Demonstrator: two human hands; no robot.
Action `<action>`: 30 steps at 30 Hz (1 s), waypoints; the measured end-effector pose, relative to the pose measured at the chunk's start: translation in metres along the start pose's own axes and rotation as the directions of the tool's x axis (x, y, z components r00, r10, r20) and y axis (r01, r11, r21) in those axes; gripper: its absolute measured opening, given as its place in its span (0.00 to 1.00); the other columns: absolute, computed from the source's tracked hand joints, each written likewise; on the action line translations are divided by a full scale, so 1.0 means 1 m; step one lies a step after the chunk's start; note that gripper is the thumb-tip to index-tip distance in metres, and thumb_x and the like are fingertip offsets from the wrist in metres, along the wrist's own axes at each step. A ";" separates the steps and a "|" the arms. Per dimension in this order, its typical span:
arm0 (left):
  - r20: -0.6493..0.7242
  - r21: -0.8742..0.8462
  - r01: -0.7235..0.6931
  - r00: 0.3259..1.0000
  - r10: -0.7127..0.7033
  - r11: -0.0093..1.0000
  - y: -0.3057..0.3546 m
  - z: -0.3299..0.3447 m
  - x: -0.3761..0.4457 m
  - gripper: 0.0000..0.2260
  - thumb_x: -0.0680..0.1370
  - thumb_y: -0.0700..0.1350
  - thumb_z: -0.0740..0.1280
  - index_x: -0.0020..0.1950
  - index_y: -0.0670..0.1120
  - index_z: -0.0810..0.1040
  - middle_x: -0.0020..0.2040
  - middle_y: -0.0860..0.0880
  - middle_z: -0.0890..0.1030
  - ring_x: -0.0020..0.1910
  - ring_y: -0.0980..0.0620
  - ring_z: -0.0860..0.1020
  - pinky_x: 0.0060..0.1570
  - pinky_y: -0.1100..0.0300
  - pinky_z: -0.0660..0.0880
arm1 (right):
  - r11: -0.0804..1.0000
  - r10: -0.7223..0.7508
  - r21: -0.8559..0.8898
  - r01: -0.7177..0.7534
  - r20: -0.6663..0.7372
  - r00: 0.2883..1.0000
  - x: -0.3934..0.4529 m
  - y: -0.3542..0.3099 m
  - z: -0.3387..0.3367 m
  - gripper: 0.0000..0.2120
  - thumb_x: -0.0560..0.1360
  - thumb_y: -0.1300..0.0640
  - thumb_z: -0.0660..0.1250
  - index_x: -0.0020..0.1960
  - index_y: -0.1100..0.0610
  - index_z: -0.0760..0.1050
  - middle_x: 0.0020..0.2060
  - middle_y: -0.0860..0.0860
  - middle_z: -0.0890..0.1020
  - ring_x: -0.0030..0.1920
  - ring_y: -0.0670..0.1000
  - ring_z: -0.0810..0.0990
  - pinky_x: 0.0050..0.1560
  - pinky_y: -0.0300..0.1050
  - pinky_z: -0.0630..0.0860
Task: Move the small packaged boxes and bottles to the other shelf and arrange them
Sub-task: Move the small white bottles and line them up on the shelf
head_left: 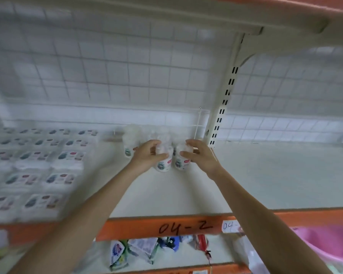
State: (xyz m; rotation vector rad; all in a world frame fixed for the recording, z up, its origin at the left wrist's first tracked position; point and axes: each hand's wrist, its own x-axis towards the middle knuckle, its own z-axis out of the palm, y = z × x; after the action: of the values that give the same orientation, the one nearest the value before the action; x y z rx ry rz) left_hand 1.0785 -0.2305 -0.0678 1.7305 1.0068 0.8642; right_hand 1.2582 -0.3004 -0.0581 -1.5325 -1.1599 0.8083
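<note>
Setting: white shelf [246, 180] with an orange front edge marked "04-2", wire grid behind.
Left hand [147, 155]: fingers and thumb curled round the left bottle [163, 164], which stood upright on the shelf.
Right hand [201, 155]: grasped the right bottle [181, 162], just beside the left one.
Third bottle [129, 144]: stood behind, left of the hands, blurred.
Packaged boxes [36, 165]: lay in rows on the shelf's left part, well apart from the bottles.
Below: pink tub [329, 246] on the lower level.
</note>
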 end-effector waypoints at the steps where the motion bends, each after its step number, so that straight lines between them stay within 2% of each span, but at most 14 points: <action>1: -0.027 -0.017 0.005 1.000 -0.005 1.000 -0.001 0.002 -0.001 0.23 0.69 0.39 0.74 0.62 0.40 0.72 0.58 0.46 0.77 0.55 0.49 0.77 0.54 0.59 0.73 | 1.000 -0.010 0.022 0.010 0.002 1.000 0.001 0.002 -0.001 0.20 0.69 0.61 0.74 0.58 0.54 0.72 0.56 0.53 0.75 0.52 0.52 0.77 0.43 0.36 0.76; 3: -0.077 -0.035 0.015 0.997 -0.018 0.999 0.001 0.005 -0.004 0.22 0.69 0.38 0.74 0.61 0.39 0.72 0.54 0.47 0.77 0.53 0.49 0.77 0.53 0.60 0.72 | 0.999 -0.024 0.040 0.024 0.002 1.000 0.002 0.005 -0.002 0.19 0.69 0.61 0.74 0.56 0.53 0.71 0.54 0.51 0.75 0.50 0.50 0.76 0.41 0.35 0.76; 7: -0.117 -0.033 -0.004 0.993 0.000 0.999 0.001 0.009 -0.007 0.21 0.69 0.37 0.73 0.61 0.39 0.72 0.53 0.46 0.77 0.51 0.50 0.76 0.49 0.65 0.72 | 0.997 -0.040 0.062 0.040 -0.002 0.999 0.003 0.010 -0.003 0.20 0.69 0.61 0.74 0.56 0.52 0.70 0.49 0.48 0.74 0.47 0.49 0.76 0.46 0.38 0.75; 11: -0.134 -0.056 -0.012 0.991 0.005 0.998 -0.003 0.010 -0.006 0.22 0.69 0.38 0.74 0.60 0.40 0.72 0.54 0.45 0.77 0.53 0.48 0.76 0.54 0.62 0.72 | 0.995 -0.045 0.087 0.045 -0.012 0.999 0.004 0.012 -0.001 0.19 0.69 0.62 0.74 0.57 0.54 0.71 0.47 0.46 0.74 0.46 0.46 0.76 0.45 0.35 0.75; 15: -0.130 -0.052 -0.029 0.991 0.022 0.998 -0.001 0.013 -0.006 0.21 0.69 0.38 0.74 0.61 0.40 0.73 0.53 0.46 0.76 0.51 0.52 0.75 0.46 0.72 0.71 | 0.993 -0.052 0.102 0.053 -0.018 0.999 0.004 0.013 -0.001 0.18 0.69 0.61 0.73 0.56 0.54 0.72 0.46 0.44 0.74 0.46 0.47 0.77 0.48 0.38 0.75; 18: -0.135 -0.040 -0.037 0.990 0.031 0.999 -0.001 0.014 -0.004 0.21 0.69 0.40 0.74 0.60 0.41 0.73 0.54 0.46 0.77 0.52 0.52 0.75 0.47 0.70 0.70 | 0.993 -0.048 0.106 0.050 -0.025 0.999 0.003 0.014 -0.001 0.17 0.69 0.61 0.73 0.55 0.54 0.72 0.46 0.45 0.75 0.48 0.49 0.77 0.52 0.42 0.75; 21: -0.150 -0.027 -0.040 0.988 0.035 0.999 0.000 0.014 -0.003 0.21 0.70 0.40 0.74 0.60 0.41 0.73 0.53 0.47 0.76 0.50 0.53 0.74 0.43 0.73 0.69 | 0.992 -0.058 0.108 0.061 -0.026 0.998 0.003 0.014 0.000 0.17 0.69 0.61 0.73 0.56 0.54 0.72 0.47 0.45 0.75 0.49 0.50 0.77 0.50 0.40 0.75; 25: -0.161 -0.003 -0.042 0.986 0.041 0.999 0.001 0.015 -0.004 0.21 0.70 0.41 0.74 0.61 0.41 0.73 0.52 0.49 0.75 0.50 0.53 0.73 0.49 0.65 0.68 | 0.994 -0.052 0.094 0.055 -0.033 0.998 0.004 0.015 0.001 0.17 0.70 0.60 0.73 0.56 0.53 0.72 0.47 0.44 0.75 0.49 0.50 0.77 0.49 0.38 0.74; 30: -0.189 0.027 -0.037 0.981 0.041 0.999 0.002 0.017 -0.006 0.22 0.70 0.42 0.74 0.61 0.41 0.72 0.51 0.49 0.75 0.50 0.52 0.74 0.50 0.64 0.68 | 0.994 -0.040 0.095 0.044 -0.050 0.998 0.004 0.019 0.004 0.18 0.70 0.58 0.73 0.57 0.52 0.72 0.51 0.49 0.75 0.51 0.52 0.78 0.52 0.41 0.74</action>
State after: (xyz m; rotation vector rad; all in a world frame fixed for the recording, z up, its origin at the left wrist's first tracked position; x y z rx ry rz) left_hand 1.0918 -0.2424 -0.0723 1.7162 1.1147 1.0620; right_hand 1.2606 -0.2961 -0.0768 -1.4365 -1.0990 0.7837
